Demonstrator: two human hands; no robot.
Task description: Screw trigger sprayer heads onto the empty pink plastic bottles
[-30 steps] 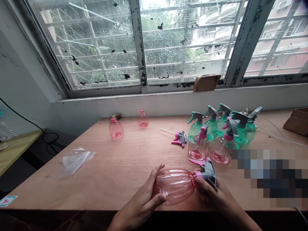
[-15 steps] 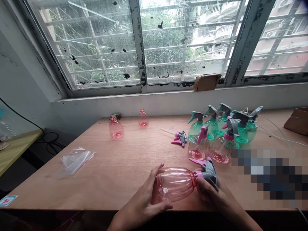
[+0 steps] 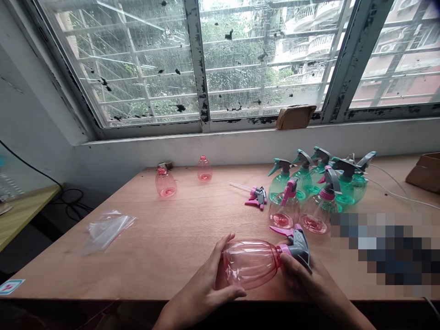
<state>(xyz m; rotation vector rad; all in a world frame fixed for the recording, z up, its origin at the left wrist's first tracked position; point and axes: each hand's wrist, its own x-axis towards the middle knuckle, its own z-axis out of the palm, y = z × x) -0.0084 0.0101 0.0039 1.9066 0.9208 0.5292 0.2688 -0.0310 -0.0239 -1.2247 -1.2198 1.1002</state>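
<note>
A clear pink spray bottle [image 3: 252,262] lies on its side between my hands, above the table's front edge. Its grey and pink trigger head [image 3: 299,247] points right and sits on the neck. My left hand [image 3: 215,275] curves round the bottle's base, thumb below and fingers behind. With my right hand [image 3: 299,270] I grip the neck at the pink collar; some of those fingers are hidden. Beyond my hands lies a loose pink and grey trigger head [image 3: 257,198] with a clear tube. Two pink spray bottles [image 3: 283,208] with heads stand just behind the held one.
Several green spray bottles [image 3: 280,183] stand at the back right. Two headless pink bottles [image 3: 166,184] stand at the back left, one nearer the wall. Clear plastic bags [image 3: 110,228] lie on the left of the wooden table [image 3: 154,261]. A blurred patch covers the right side.
</note>
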